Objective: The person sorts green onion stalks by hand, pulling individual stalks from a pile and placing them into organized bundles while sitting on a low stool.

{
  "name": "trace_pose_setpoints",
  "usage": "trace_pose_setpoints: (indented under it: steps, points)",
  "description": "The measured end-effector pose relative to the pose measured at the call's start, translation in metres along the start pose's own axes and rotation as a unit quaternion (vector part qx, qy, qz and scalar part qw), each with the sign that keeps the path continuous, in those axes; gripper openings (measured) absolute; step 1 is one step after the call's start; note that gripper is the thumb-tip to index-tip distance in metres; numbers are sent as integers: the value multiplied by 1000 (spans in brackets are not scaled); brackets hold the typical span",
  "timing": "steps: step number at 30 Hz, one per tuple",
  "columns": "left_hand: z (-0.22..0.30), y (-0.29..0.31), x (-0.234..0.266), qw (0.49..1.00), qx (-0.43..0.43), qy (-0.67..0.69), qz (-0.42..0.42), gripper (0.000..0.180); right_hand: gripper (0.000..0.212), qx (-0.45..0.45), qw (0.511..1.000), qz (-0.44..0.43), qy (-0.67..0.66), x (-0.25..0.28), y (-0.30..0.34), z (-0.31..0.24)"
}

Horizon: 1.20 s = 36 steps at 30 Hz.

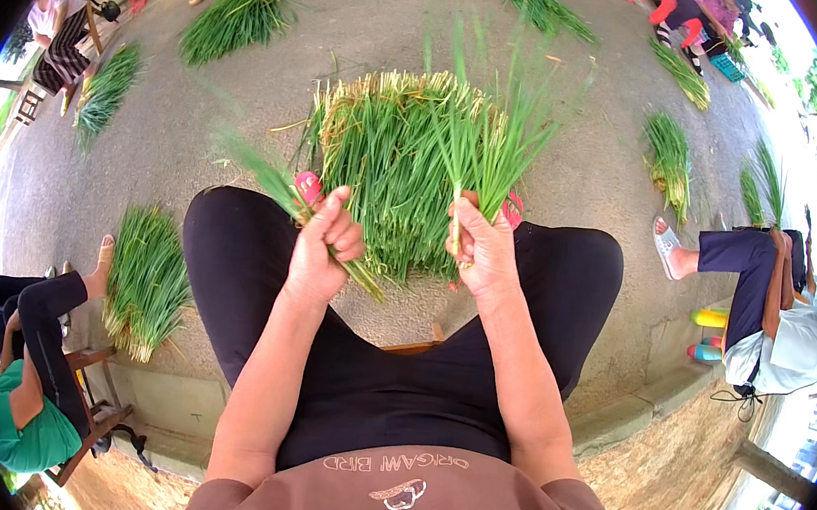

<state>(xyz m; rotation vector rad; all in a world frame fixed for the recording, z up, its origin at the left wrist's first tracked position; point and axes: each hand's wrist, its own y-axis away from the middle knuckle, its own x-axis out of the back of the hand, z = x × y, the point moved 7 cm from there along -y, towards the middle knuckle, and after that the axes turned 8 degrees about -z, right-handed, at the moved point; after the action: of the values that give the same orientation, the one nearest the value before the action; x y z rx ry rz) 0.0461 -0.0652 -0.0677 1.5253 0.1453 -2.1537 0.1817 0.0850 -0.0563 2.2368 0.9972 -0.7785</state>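
My left hand [324, 247] is closed around a small bunch of long, thin green stalks that look like chives [273, 178]. Their leaves point up and left, blurred by motion, and the stem ends stick out below my fist. A second bunch of chives [497, 155] is pinched in my right hand [483, 247], its leaves fanning upward and blurred at the tips. Between my knees on the ground lies a large pile of chives [387, 174], with pale ends along its far edge. Both hands are over the near part of this pile.
Chive heaps lie on the pavement at the left [146, 279], far left [239, 22] and right [671, 162]. A person in green [29, 420] sits at the left, another in a pale top [784, 335] at the right. A low concrete curb [619, 418] runs behind me.
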Motion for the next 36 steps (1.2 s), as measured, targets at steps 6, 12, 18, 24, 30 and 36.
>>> trace_pose_setpoints:
  steps: [6, 12, 18, 24, 30, 36]
  points:
    - [-21, 4, -17, 987, 67, -138, 38, 31, 14, -76, 995, -19, 65, -30, 12, 33]
    - [-24, 5, -8, 982, 85, -166, 45, 22, 11, -85, 990, -42, 102, -37, 16, 55]
    - [-17, 2, 2, 977, 50, -184, 91, 17, 14, -5, 1000, -18, 7, -24, 6, 38]
    - [-18, 3, 5, 969, 50, -221, 99, 18, 15, -46, 997, -34, 56, -18, 2, 47]
    - [-21, 3, 3, 958, 73, -267, 76, 17, 17, -89, 993, -36, 67, -29, 7, 48]
    - [-18, 3, -6, 928, 79, -361, 43, 19, 20, -100, 989, -42, 100, -28, 6, 50]
